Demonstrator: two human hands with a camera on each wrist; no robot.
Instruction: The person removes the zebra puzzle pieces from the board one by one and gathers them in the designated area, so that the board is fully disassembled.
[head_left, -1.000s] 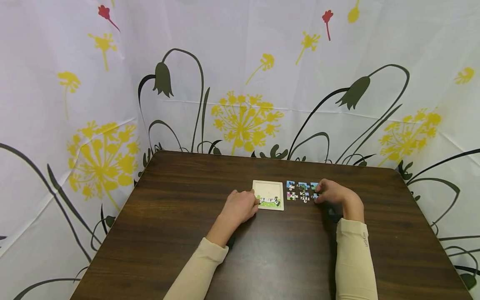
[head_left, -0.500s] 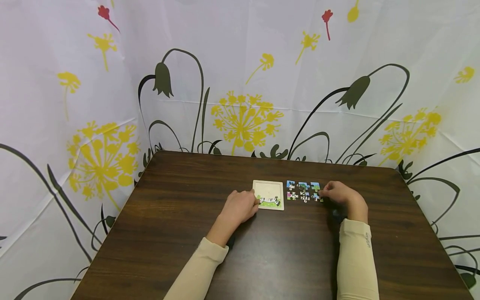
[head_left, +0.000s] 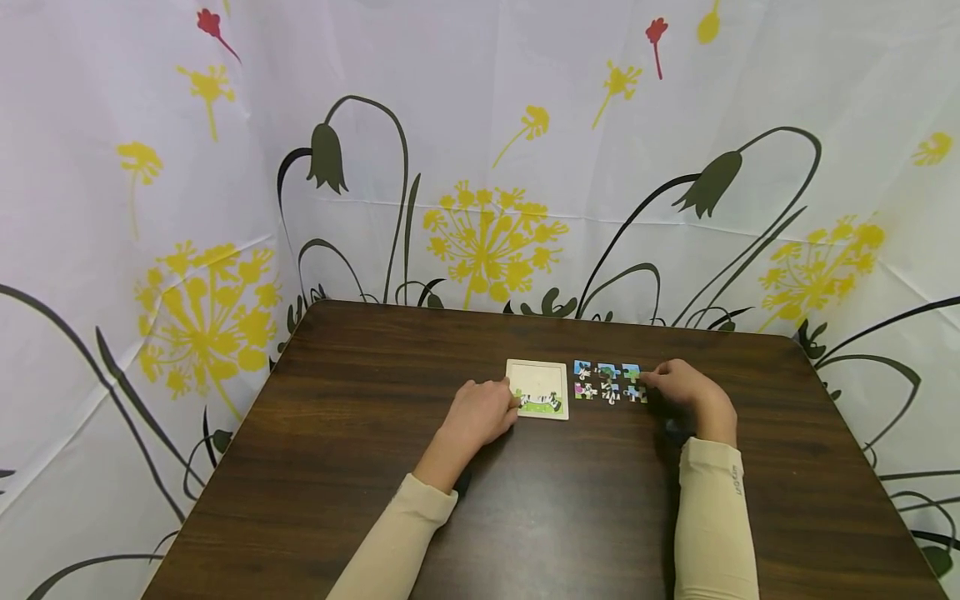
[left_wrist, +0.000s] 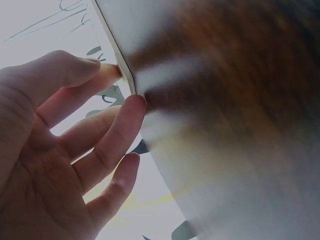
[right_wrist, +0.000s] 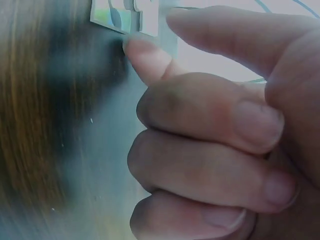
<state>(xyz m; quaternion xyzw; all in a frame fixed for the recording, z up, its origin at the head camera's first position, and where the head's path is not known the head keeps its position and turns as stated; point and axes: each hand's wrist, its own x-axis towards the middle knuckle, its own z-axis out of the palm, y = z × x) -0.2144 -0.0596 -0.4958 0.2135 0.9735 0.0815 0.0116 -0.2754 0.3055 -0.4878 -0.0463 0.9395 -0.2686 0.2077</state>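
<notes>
Touching the left edge of a puzzle tray (head_left: 536, 378): left hand (head_left: 482, 412), fingers loosely bent, no grip. Tray lies flat on the bench (head_left: 360, 400), zebra print along its near side. Just right, six puzzle pieces (head_left: 607, 372), two rows of three. Right hand (head_left: 686, 387) at their right end: index and thumb extended, apart, rest curled, nothing held.

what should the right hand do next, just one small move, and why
I'd probably have the right hand pinch the upper right puzzle piece, since its fingertips are right at that piece. The board seems ready for more: its upper part is bare above the zebra picture along the bottom, and the left hand touches its left edge.
</notes>
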